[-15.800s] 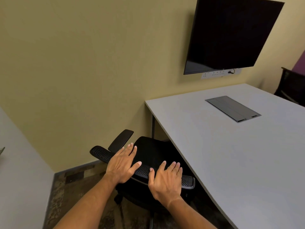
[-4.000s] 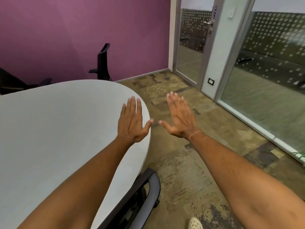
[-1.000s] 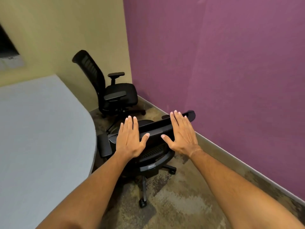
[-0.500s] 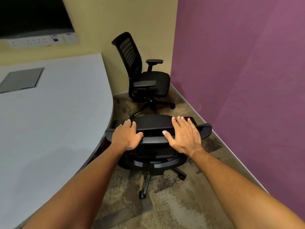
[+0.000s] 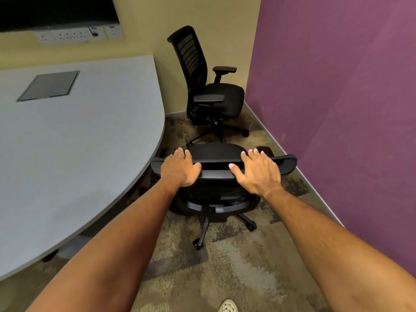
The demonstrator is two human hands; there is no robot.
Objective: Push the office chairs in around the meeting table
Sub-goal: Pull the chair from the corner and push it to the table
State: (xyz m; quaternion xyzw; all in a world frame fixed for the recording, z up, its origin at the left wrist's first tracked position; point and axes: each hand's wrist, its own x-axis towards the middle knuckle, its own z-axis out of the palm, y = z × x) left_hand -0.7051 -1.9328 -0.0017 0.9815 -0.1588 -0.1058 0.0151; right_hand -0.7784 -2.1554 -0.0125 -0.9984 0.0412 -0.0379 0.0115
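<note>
A black office chair (image 5: 217,167) stands just off the rounded end of the grey meeting table (image 5: 78,143), its back toward me. My left hand (image 5: 180,168) grips the top edge of the backrest near its left end, fingers curled over it. On the same edge, further right, rests my right hand (image 5: 256,171) with fingers over the top and thumb spread. A second black office chair (image 5: 207,86) stands in the far corner, away from the table, its seat facing right.
A purple wall (image 5: 337,97) runs close along the right side. A yellow wall at the back carries a dark screen (image 5: 56,10) and a socket strip (image 5: 78,33). A grey hatch (image 5: 48,85) is set in the tabletop. Patterned carpet lies between table and wall.
My view has swung left and drawn closer, so the table and screen show more. Both hands stay on the near chair's backrest; the left fingers have curled further over its edge.
</note>
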